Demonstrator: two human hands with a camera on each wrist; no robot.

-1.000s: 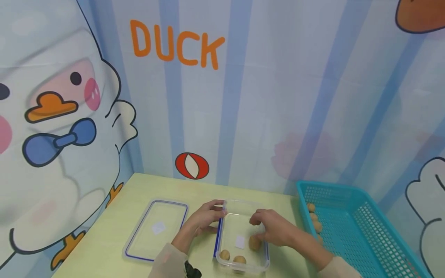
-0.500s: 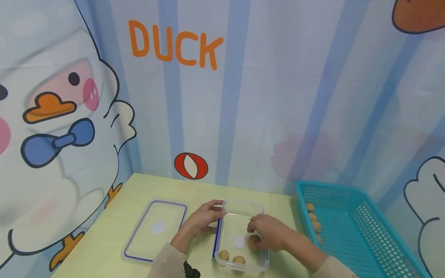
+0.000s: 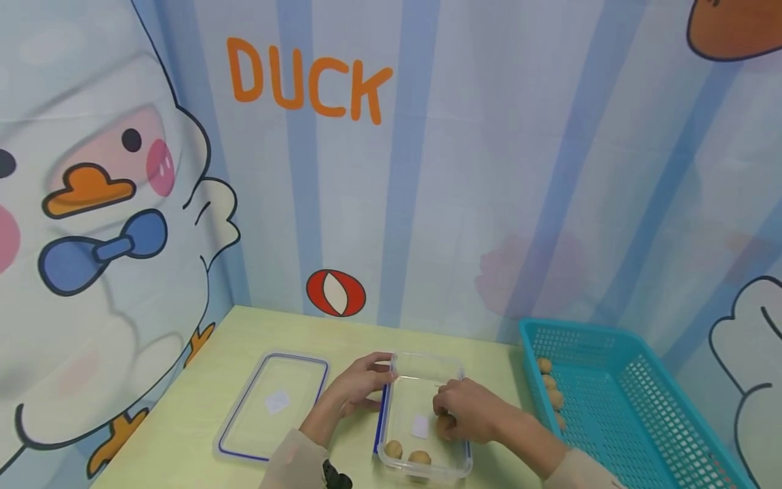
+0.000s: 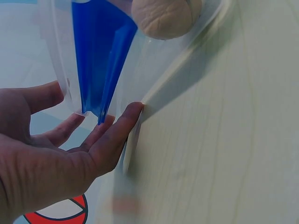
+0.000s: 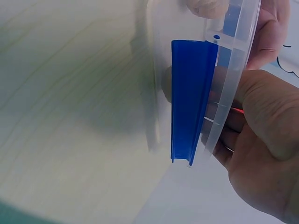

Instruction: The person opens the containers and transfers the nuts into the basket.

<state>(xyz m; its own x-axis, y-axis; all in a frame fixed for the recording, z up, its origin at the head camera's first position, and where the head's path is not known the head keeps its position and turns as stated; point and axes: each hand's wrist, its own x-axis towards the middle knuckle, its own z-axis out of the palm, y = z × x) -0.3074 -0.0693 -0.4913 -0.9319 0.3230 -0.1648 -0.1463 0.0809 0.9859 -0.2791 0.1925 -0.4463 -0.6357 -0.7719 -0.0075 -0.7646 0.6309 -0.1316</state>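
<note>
A clear plastic food container (image 3: 408,401) with blue side latches stands on the table. My left hand (image 3: 359,384) grips its left side, fingertips at the rim; in the left wrist view the fingers surround the end of the blue latch (image 4: 99,56). Inside the container, near its right wall, my right hand (image 3: 472,410) holds a tan walnut (image 3: 444,427) under curled fingers, which partly hide it. Two more walnuts lie along the near wall, one in the left corner (image 3: 394,449) and another beside it (image 3: 419,457). A small white label (image 3: 420,426) shows at the container's bottom.
To the left, the clear lid (image 3: 253,401) with a blue seal lies flat on the pale table (image 3: 183,435). A turquoise basket (image 3: 611,401) stands at the right, with several walnuts (image 3: 553,399) along its left wall. A printed duck curtain (image 3: 464,170) hangs behind.
My right hand has lowered slightly over the walnut and its fingers have closed around it, covering more of it. My left hand stays at the container's side.
</note>
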